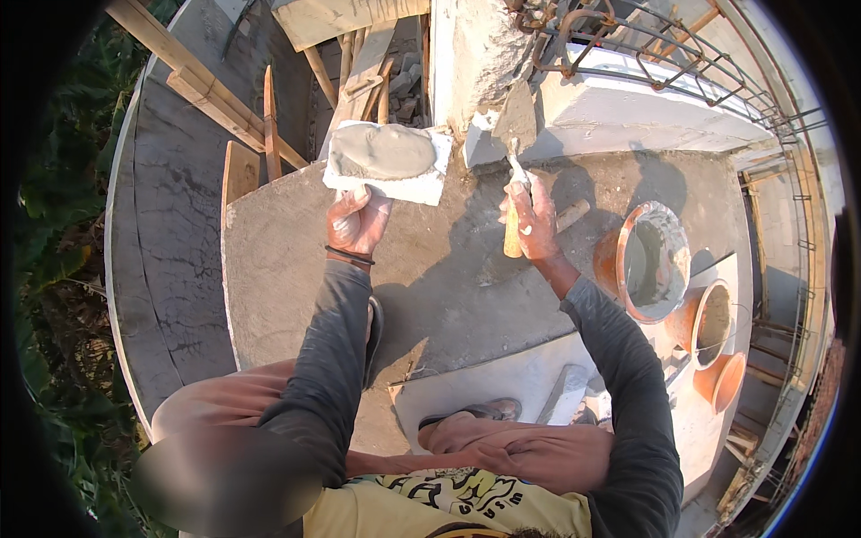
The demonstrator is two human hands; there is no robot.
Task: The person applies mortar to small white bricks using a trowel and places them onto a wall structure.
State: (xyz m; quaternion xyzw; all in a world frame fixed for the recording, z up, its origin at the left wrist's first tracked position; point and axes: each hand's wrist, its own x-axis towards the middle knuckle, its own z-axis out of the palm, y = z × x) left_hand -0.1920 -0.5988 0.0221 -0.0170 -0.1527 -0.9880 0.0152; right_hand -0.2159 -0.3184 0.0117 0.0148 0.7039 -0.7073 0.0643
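Observation:
My left hand grips the near edge of a white block, held up level above the grey floor. A thick smooth heap of wet mortar lies spread on its top. My right hand is closed around the wooden handle of a trowel. The trowel's pointed blade, smeared with mortar, is up against the rough edge of the white wall. Part of the handle is hidden behind my fingers.
An orange bucket of grey mortar stands at the right, with two smaller orange pots beside it. Bent steel rebar juts over the low white wall at the upper right. Wooden planks lean at the upper left, near the slab's edge.

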